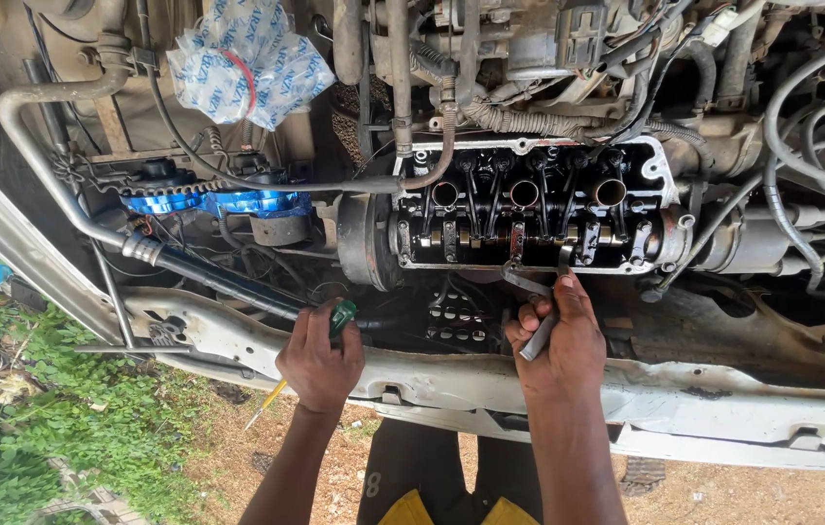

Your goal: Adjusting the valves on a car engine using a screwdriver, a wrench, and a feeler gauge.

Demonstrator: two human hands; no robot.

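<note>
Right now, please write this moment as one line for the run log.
left hand: grips green-handled tool | right hand: holds metal blades at open cylinder head | engine bay, hood up

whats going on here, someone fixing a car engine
A person leans over an open engine bay with the valve cover off, so the rocker arms and the oily cylinder head lie exposed. The right hand holds a thin metal tool, perhaps a feeler gauge, its blade reaching to the head's near edge. The left hand grips a green-handled screwdriver beside the front panel. A wadded plastic bag sits stuffed in at the back.
</note>
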